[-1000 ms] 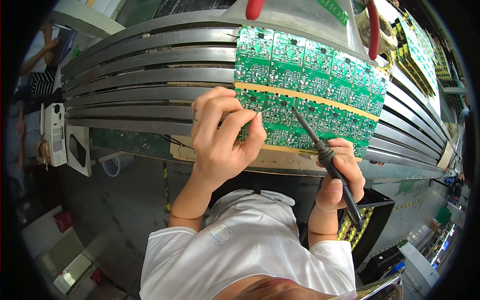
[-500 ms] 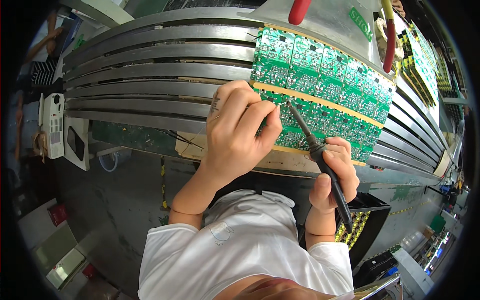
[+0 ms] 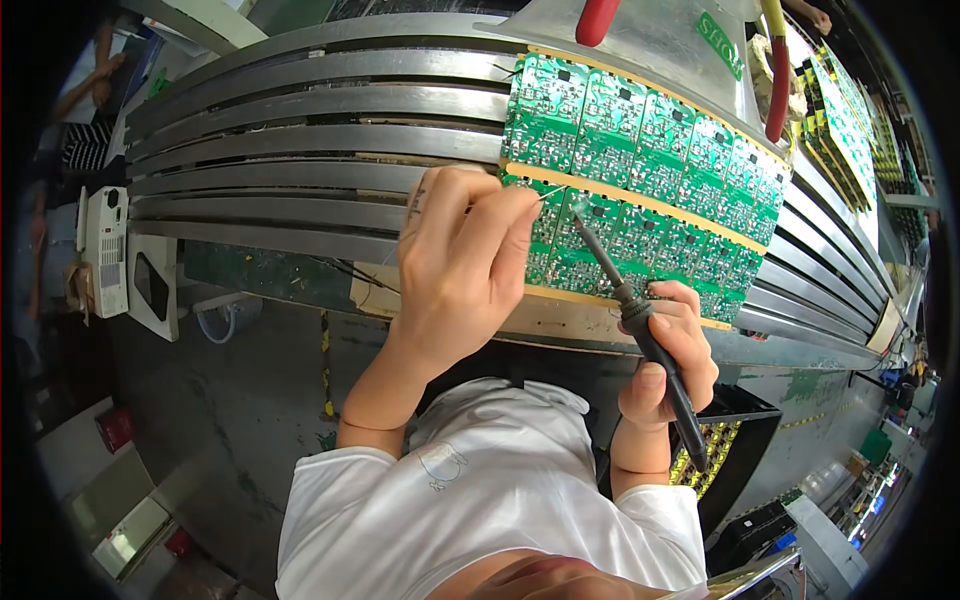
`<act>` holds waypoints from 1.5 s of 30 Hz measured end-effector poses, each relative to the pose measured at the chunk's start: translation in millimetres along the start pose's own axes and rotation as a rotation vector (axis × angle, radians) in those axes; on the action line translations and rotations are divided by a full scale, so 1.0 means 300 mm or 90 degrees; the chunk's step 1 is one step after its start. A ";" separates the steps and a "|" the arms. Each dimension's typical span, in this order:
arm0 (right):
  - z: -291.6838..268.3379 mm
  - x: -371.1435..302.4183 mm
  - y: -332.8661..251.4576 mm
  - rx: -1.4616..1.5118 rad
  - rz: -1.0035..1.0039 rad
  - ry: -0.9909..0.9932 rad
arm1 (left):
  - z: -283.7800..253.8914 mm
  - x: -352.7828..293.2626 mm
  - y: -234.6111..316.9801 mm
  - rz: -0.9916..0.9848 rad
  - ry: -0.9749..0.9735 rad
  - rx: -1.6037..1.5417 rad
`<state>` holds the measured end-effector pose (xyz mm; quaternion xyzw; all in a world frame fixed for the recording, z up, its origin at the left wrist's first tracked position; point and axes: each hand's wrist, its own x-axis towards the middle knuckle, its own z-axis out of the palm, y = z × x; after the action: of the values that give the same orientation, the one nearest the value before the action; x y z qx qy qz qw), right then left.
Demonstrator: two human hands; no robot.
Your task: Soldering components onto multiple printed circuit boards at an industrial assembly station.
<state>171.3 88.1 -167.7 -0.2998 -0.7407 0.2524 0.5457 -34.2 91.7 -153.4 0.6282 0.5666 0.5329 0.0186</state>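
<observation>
A large green circuit board panel (image 3: pixel 655 150), divided into several small boards with tan strips, lies across metal rails in front of me. My left hand (image 3: pixel 455 265) is over its left end, thumb and forefinger pinching a thin length of solder wire (image 3: pixel 553 193). In my right hand (image 3: pixel 680 350), fingers wrapped around the handle, is a black soldering iron (image 3: pixel 640 318). The iron's tip points up and left at the lower row of boards, a short way from the wire's end. Whether the tip touches the board I cannot tell.
Grey metal rails (image 3: pixel 330 135) run left along the bench. Red-ended handles (image 3: pixel 597 22) hang over the panel's far edge. More boards stand stacked (image 3: pixel 840 130) at the far right. A black bin (image 3: pixel 735 440) sits below the bench at right; a white box (image 3: pixel 107 250) stands left.
My left hand has drawn back a little to the left, parting the solder wire from the iron's tip. The iron has shifted slightly downward.
</observation>
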 end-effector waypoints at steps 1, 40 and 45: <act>-0.008 -0.006 0.002 0.006 -0.001 0.017 | -0.015 -0.013 0.005 -0.016 -0.014 0.022; -0.102 -0.083 -0.006 0.059 0.051 0.033 | -0.008 -0.177 0.014 0.077 -0.035 0.065; -0.092 -0.079 -0.006 0.070 0.047 0.052 | -0.021 -0.203 -0.016 0.043 0.013 0.039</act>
<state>203.0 71.1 -174.4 -0.3066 -0.6909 0.3004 0.5817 -29.2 45.2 -193.0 0.6418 0.5614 0.5218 -0.0245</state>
